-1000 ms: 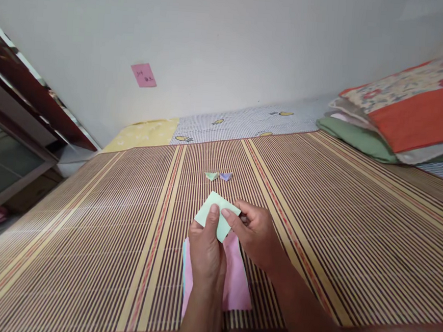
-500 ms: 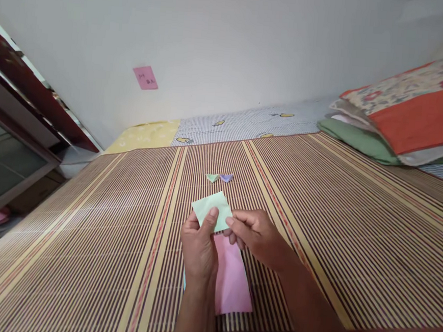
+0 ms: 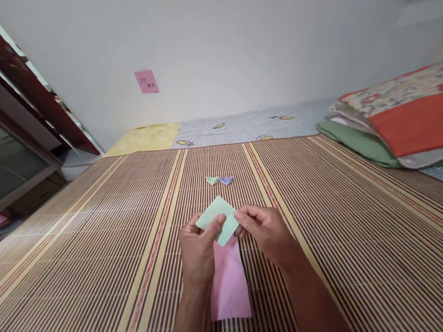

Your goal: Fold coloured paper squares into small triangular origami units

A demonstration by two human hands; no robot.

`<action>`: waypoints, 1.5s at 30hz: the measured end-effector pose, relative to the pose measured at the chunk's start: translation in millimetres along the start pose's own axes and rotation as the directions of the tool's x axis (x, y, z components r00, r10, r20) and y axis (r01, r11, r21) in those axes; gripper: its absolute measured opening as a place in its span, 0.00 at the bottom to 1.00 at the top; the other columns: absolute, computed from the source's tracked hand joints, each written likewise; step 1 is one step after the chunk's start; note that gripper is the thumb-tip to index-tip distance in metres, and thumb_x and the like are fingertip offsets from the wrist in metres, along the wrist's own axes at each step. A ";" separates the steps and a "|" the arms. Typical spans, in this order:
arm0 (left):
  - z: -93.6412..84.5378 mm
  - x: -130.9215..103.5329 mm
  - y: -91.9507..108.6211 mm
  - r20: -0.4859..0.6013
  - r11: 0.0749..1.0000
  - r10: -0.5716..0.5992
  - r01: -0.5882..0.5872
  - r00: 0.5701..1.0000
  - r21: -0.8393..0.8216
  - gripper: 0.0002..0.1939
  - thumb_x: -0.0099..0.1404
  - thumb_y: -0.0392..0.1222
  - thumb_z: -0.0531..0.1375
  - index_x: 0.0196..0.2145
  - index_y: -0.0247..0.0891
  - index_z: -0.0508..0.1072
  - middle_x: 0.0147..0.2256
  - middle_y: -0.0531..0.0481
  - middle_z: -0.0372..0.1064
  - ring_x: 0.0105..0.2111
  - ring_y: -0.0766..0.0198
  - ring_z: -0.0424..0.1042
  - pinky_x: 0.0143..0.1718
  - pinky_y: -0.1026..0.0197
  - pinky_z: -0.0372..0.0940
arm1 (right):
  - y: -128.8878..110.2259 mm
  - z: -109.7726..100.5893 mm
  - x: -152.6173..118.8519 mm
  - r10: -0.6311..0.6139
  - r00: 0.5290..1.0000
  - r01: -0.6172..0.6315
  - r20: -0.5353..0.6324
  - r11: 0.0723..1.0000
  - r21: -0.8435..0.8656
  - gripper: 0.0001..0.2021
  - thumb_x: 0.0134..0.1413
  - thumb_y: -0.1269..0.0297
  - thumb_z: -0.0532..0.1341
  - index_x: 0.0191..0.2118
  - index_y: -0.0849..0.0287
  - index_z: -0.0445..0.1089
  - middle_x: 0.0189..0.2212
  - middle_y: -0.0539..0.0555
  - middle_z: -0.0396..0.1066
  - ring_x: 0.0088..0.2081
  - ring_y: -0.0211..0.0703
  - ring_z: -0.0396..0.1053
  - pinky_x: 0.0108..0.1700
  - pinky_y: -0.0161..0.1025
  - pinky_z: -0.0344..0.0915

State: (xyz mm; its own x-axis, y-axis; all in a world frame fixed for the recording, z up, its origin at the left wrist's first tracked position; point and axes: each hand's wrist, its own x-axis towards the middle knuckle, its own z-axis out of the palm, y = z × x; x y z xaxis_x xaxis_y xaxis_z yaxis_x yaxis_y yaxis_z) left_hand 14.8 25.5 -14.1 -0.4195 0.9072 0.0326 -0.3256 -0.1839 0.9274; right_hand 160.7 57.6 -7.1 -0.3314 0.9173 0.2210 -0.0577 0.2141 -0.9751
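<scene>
A light green square of paper (image 3: 218,210) is held above the mat between both hands. My left hand (image 3: 200,241) is closed on its lower left side, the thumb lying on top. At the right corner, my right hand (image 3: 264,230) pinches the paper between thumb and fingers. Below it a pink sheet of paper (image 3: 233,287) lies on the mat, partly hidden by my left hand and forearm. Farther off, two small folded paper pieces rest side by side, a green one (image 3: 212,180) and a purple one (image 3: 226,180).
A striped bamboo mat (image 3: 96,238) covers the bed. Folded bedding with an orange and floral cover (image 3: 420,120) is stacked at the right. A pink note (image 3: 147,81) sticks to the white wall (image 3: 234,44). A glass-fronted cabinet (image 3: 3,159) stands at the left.
The green paper has turned in my hands, so one corner now points up and one toward my right hand. My right hand has shifted slightly up and right.
</scene>
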 end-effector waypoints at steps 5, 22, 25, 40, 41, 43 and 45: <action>2.3 -3.0 1.6 0.104 0.994 -0.026 0.015 0.994 0.108 0.15 0.48 0.43 0.76 0.23 0.34 0.74 0.19 0.56 0.66 0.19 0.70 0.63 0.22 0.67 0.60 | -2.9 1.0 0.3 -0.020 0.999 0.020 -0.025 1.000 0.010 0.08 0.60 0.59 0.66 0.35 0.58 0.75 0.28 0.49 0.72 0.30 0.39 0.69 0.31 0.35 0.66; 5.7 -10.5 8.3 0.381 0.979 -0.031 -0.048 0.924 0.197 0.16 0.64 0.48 0.67 0.23 0.36 0.77 0.21 0.54 0.60 0.25 0.66 0.60 0.28 0.65 0.58 | -8.9 -0.2 -0.7 -0.002 0.994 0.011 -0.113 0.996 0.085 0.11 0.55 0.61 0.67 0.26 0.59 0.70 0.22 0.45 0.61 0.24 0.36 0.59 0.25 0.33 0.57; 7.4 -10.1 7.2 0.396 0.990 -0.112 0.068 0.911 0.123 0.10 0.56 0.45 0.73 0.28 0.36 0.81 0.24 0.52 0.68 0.27 0.65 0.65 0.30 0.65 0.62 | -9.1 3.5 -1.1 -0.044 0.989 0.045 -0.139 0.999 0.006 0.12 0.57 0.61 0.66 0.26 0.59 0.70 0.22 0.46 0.60 0.25 0.36 0.59 0.26 0.34 0.56; 6.4 -10.8 0.6 0.415 0.973 -0.226 0.226 0.881 0.048 0.11 0.54 0.41 0.74 0.35 0.34 0.85 0.28 0.47 0.78 0.28 0.63 0.71 0.33 0.62 0.66 | -6.1 -19.4 0.9 -0.051 0.982 0.050 -0.183 0.999 -0.005 0.10 0.58 0.58 0.66 0.30 0.58 0.76 0.24 0.49 0.71 0.25 0.37 0.66 0.26 0.34 0.62; 6.5 -11.0 0.7 0.433 0.972 -0.232 0.227 0.871 0.064 0.10 0.55 0.41 0.74 0.35 0.34 0.85 0.28 0.47 0.77 0.28 0.64 0.71 0.32 0.63 0.65 | -6.4 -17.2 0.9 -0.049 0.983 0.050 -0.176 0.999 -0.001 0.11 0.57 0.59 0.66 0.27 0.58 0.75 0.22 0.48 0.69 0.23 0.36 0.64 0.24 0.33 0.60; 7.0 -11.3 0.9 0.459 0.967 -0.253 0.237 0.852 0.094 0.10 0.55 0.41 0.73 0.34 0.33 0.85 0.27 0.47 0.77 0.28 0.65 0.70 0.33 0.63 0.64 | -6.0 -14.1 1.3 -0.050 0.978 0.053 -0.202 0.999 0.010 0.12 0.57 0.60 0.67 0.25 0.58 0.72 0.19 0.46 0.65 0.22 0.34 0.60 0.23 0.33 0.57; 7.4 -10.7 0.6 0.448 0.961 -0.275 0.262 0.851 0.093 0.11 0.55 0.42 0.74 0.33 0.33 0.85 0.27 0.47 0.77 0.28 0.65 0.69 0.33 0.63 0.64 | -4.4 -13.5 2.0 -0.018 0.978 0.026 -0.209 0.999 0.038 0.12 0.58 0.58 0.66 0.27 0.59 0.72 0.20 0.47 0.65 0.22 0.34 0.60 0.22 0.33 0.56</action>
State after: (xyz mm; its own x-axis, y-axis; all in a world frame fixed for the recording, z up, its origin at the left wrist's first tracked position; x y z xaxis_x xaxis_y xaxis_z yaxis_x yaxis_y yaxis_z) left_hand 25.4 18.4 -11.1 0.1120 0.9918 -0.0607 -0.3441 0.0961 0.9340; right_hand 173.0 63.1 -2.1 -0.1263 0.9633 0.2370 -0.1024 0.2250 -0.9690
